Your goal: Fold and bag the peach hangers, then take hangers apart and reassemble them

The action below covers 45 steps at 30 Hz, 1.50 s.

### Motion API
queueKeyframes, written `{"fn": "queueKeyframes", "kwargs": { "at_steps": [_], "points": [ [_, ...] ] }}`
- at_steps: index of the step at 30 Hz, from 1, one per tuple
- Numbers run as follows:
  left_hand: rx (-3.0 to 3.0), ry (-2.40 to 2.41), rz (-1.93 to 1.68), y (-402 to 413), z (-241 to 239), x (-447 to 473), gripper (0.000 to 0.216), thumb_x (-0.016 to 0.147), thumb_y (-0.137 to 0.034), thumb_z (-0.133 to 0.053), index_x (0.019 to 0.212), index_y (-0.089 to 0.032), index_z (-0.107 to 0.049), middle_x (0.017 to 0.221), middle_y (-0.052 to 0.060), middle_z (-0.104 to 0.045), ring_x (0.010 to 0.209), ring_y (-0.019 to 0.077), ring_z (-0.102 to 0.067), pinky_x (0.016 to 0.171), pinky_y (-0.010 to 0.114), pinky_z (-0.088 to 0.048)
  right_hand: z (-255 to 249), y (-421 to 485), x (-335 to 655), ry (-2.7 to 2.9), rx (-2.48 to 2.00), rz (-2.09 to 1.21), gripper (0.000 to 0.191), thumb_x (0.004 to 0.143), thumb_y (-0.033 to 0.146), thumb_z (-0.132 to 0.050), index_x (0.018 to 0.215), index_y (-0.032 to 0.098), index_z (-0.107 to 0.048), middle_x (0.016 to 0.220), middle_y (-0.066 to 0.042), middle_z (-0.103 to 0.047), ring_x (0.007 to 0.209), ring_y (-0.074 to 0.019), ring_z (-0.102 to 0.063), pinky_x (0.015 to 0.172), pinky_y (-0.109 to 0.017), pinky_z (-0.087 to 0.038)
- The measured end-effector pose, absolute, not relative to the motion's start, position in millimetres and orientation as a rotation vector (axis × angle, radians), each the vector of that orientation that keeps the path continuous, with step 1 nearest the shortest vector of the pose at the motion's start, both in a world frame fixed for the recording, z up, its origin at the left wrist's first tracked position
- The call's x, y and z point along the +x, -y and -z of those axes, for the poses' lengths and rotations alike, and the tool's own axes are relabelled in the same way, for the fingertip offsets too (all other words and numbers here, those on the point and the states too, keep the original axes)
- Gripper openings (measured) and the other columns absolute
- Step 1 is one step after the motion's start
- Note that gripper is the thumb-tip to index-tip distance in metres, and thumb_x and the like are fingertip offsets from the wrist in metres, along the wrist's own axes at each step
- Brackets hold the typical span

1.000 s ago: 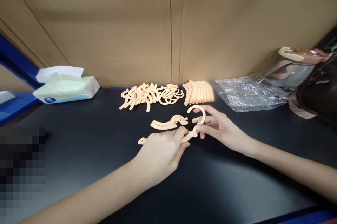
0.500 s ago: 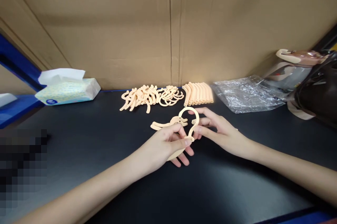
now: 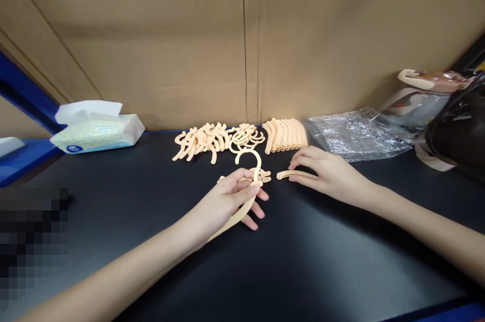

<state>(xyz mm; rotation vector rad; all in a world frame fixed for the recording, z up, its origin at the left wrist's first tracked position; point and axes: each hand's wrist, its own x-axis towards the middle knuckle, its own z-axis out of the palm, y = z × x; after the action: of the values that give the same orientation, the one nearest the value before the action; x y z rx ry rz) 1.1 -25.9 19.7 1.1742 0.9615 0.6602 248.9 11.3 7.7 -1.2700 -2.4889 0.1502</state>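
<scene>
My left hand pinches a cream plastic hanger hook at its base, along with a curved hanger arm that slopes down under the palm. The hook curls up above the fingertips. To the right, my right hand has thumb and fingers closed around another curved hanger arm; its left end shows, and the rest is hidden by the hand. Behind my left fingers lies a cream piece with small prongs, mostly covered.
At the back are a heap of small curved cream pieces, a pile of hooks and a row of hanger arms. A tissue pack stands left. Clear plastic wrap and a dark bag lie right. Cardboard forms the back wall.
My right hand has let go of the hook and moved right onto the loose hanger arm. The left hand, still holding the hook and arm, has shifted slightly left.
</scene>
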Motion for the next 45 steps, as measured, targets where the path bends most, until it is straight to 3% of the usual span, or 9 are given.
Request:
{"fn": "queueKeyframes", "kwargs": {
  "at_steps": [6, 17, 23, 35, 41, 45],
  "points": [
    [1.169, -0.941, -0.639, 24.4, -18.9, 0.7, 0.029, 0.087, -0.031, -0.058, 0.113, -0.017, -0.053, 0.088, 0.003, -0.059, 0.065, 0.0117, -0.061, 0.053, 0.025, -0.055, -10.3, -7.1, 242.8, 2.506, -1.236, -0.181, 0.021, 0.094, 0.036, -0.046, 0.092, 0.022, -0.062, 0.093, -0.006, -0.062, 0.089, -0.0203, -0.058, 0.078, -0.035, -0.047],
    [1.166, -0.931, -0.614, 24.1, -19.1, 1.5, 0.039, 0.090, -0.031, -0.054, 0.126, -0.017, -0.051, 0.076, 0.001, -0.054, 0.059, 0.0102, -0.055, 0.047, 0.021, -0.052, -17.0, 14.4, 229.1, 2.521, -1.061, -0.335, 0.024, 0.099, 0.030, -0.034, 0.100, 0.022, -0.056, 0.093, -0.005, -0.062, 0.084, -0.0182, -0.059, 0.073, -0.032, -0.046],
    [1.158, -0.924, -0.613, 25.1, -19.6, 1.8, 0.038, 0.091, -0.027, -0.052, 0.128, -0.017, -0.052, 0.073, -0.001, -0.053, 0.059, 0.0098, -0.054, 0.049, 0.022, -0.052, -13.7, 19.2, 227.7, 2.550, -1.066, -0.389, 0.024, 0.100, 0.025, -0.028, 0.095, 0.022, -0.051, 0.091, -0.004, -0.059, 0.076, -0.0154, -0.059, 0.067, -0.027, -0.043],
    [1.181, -0.899, -0.588, 23.7, -19.5, 0.7, 0.037, 0.093, -0.026, -0.049, 0.129, -0.016, -0.051, 0.075, 0.000, -0.052, 0.060, 0.0099, -0.054, 0.050, 0.022, -0.053, -10.6, 23.4, 225.6, 2.696, -1.190, -0.174, 0.024, 0.099, 0.023, -0.026, 0.095, 0.022, -0.051, 0.062, 0.003, -0.058, 0.044, -0.0129, -0.049, 0.046, -0.024, -0.029],
    [1.206, -0.918, -0.587, 24.1, -19.7, 0.7, 0.037, 0.093, -0.030, -0.049, 0.127, -0.016, -0.052, 0.075, 0.000, -0.053, 0.060, 0.0102, -0.054, 0.050, 0.022, -0.053, -8.3, 23.8, 224.3, 2.679, -1.065, -0.161, 0.029, 0.099, 0.040, -0.033, 0.096, 0.020, -0.054, 0.069, 0.001, -0.066, 0.052, -0.0142, -0.060, 0.048, -0.024, -0.031],
    [1.217, -0.916, -0.582, 23.3, -19.8, 0.0, 0.035, 0.093, -0.034, -0.050, 0.123, -0.017, -0.055, 0.074, -0.001, -0.054, 0.056, 0.0086, -0.052, 0.050, 0.022, -0.054, -5.4, 24.1, 223.2, 2.666, -1.028, -0.149, 0.027, 0.098, 0.039, -0.038, 0.092, 0.020, -0.055, 0.070, 0.002, -0.066, 0.057, -0.0131, -0.062, 0.051, -0.023, -0.032]
  ]
}}
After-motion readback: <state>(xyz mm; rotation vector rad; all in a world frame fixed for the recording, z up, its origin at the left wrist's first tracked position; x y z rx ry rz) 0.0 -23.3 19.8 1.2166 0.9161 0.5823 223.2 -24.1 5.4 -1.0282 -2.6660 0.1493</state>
